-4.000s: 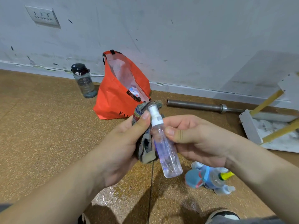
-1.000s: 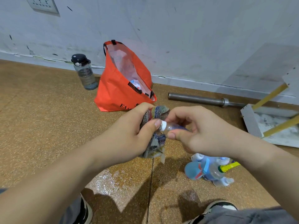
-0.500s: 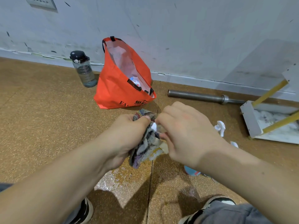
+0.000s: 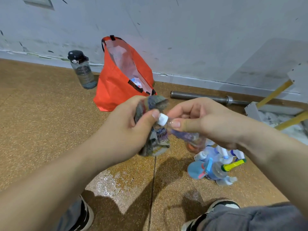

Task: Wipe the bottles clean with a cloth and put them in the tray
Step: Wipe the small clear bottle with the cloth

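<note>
My right hand (image 4: 205, 120) grips a small clear spray bottle (image 4: 185, 135) with a white cap, tilted so the cap points left toward my other hand. My left hand (image 4: 126, 130) holds a multicoloured cloth (image 4: 156, 139) bunched against the bottle's neck, thumb touching the white cap. On the floor below my right hand lies a pile of several small bottles (image 4: 215, 165), blue, clear and one with a yellow cap. A white tray (image 4: 253, 110) sits at the far right by the wall.
An orange bag (image 4: 120, 84) stands open against the wall, a dark water bottle (image 4: 83, 70) to its left. A metal bar (image 4: 205, 97) lies along the wall. Yellow sticks cross over the tray. My shoes and knees are at the bottom edge. A wet patch (image 4: 115, 185) marks the floor.
The bottle has come back into sight from under my right hand, cap toward the cloth. Both hands have lifted a little, uncovering the bottle pile. Earlier the bottle stood upright.
</note>
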Motion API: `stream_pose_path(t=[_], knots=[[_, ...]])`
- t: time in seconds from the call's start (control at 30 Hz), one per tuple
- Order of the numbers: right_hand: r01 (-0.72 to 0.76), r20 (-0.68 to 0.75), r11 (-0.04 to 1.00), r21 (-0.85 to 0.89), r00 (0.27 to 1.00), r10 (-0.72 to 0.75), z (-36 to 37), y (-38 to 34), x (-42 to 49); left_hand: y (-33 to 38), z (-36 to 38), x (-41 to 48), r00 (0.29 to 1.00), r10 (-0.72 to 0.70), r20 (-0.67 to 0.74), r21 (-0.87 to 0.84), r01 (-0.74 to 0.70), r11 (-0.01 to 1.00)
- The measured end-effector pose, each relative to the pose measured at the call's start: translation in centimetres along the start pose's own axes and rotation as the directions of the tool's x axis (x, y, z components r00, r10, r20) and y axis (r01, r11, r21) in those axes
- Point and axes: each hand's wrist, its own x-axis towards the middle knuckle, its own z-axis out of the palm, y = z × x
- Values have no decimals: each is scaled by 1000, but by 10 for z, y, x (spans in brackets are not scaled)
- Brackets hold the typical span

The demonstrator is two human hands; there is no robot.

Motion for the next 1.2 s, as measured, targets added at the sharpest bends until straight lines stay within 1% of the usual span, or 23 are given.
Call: stream_pose_path(t=[0.03, 0.07, 0.1, 0.13, 0.17, 0.23, 0.37, 0.53, 0.6, 0.63, 0.7, 0.8, 0.83, 0.87, 0.9, 0.93, 0.97, 1.0, 1.03, 1.07, 1.13, 1.17, 1.2], knots=[[34, -56, 989, -143, 998, -42, 0, 2, 1, 2, 0, 1, 994, -88, -57, -75, 84, 994], [61, -112, 960, -273, 989, -95, 1, 5, 2, 4, -2, 3, 978, -191, -80, -154, 177, 972], [84, -154, 939, -334, 978, -143, 1, 6, 3, 7, -4, 5, 957, -284, -64, -242, 261, 934], [113, -176, 938, -328, 968, -179, 0, 7, 4, 9, -6, 6, 936, -350, -32, -330, 321, 888], [135, -185, 943, -305, 963, -198, -1, 8, 4, 10, -8, 6, 922, -387, -8, -399, 352, 846], [148, -183, 943, -297, 961, -209, -2, 8, 3, 12, -7, 5, 908, -419, 11, -466, 375, 801], [175, -170, 929, -325, 956, -239, -2, 9, 4, 10, 0, 4, 897, -440, 39, -521, 393, 758], [190, -160, 930, -316, 955, -249, 1, 7, 4, 9, 1, 6, 889, -443, 115, -644, 406, 648], [193, -151, 933, -305, 957, -247, 1, 6, 3, 9, 2, 7, 891, -437, 124, -663, 402, 632], [195, -148, 931, -310, 957, -249, 1, 5, 3, 8, 2, 7, 896, -428, 119, -659, 394, 641], [188, -146, 919, -346, 957, -251, 1, 5, 3, 5, 2, 7, 911, -404, 77, -609, 364, 705], [176, -143, 880, -442, 954, -262, 2, 9, 5, 2, 4, 4, 954, -299, 19, -386, 283, 878], [201, -138, 814, -545, 936, -323, 5, 11, 6, 2, 5, 3, 972, -236, 9, -271, 229, 935], [225, -120, 703, -675, 907, -404, 8, 12, 7, 0, 6, 1, 987, -159, 4, -111, 159, 981], [235, -82, 586, -776, 883, -463, 12, 14, 7, -2, 6, -1, 997, -80, 6, 78, 79, 994], [231, -49, 503, -833, 875, -483, 17, 14, 7, -3, 7, -3, 1000, -27, 9, 251, 24, 968], [227, -36, 472, -852, 873, -486, 20, 15, 8, -5, 7, -4, 1000, -3, -1, 354, 3, 935], [231, -40, 482, -845, 871, -489, 21, 16, 9, -5, 7, -4, 1000, 6, -12, 376, -1, 927], [241, -59, 528, -814, 871, -488, 22, 17, 10, -5, 7, -5, 1000, 8, -24, 349, 1, 937], [248, -88, 609, -753, 879, -468, 23, 18, 10, -3, 7, -5, 999, -4, -44, 261, 15, 965], [251, -120, 774, -581, 914, -387, 22, 19, 13, -3, 7, -3, 992, -84, -93, 29, 87, 996], [249, -120, 817, -520, 926, -358, 21, 19, 14, -4, 7, -1, 985, -133, -114, -50, 128, 991], [241, -118, 832, -500, 933, -341, 19, 19, 15, -5, 7, 1, 973, -201, -110, -141, 185, 973]])
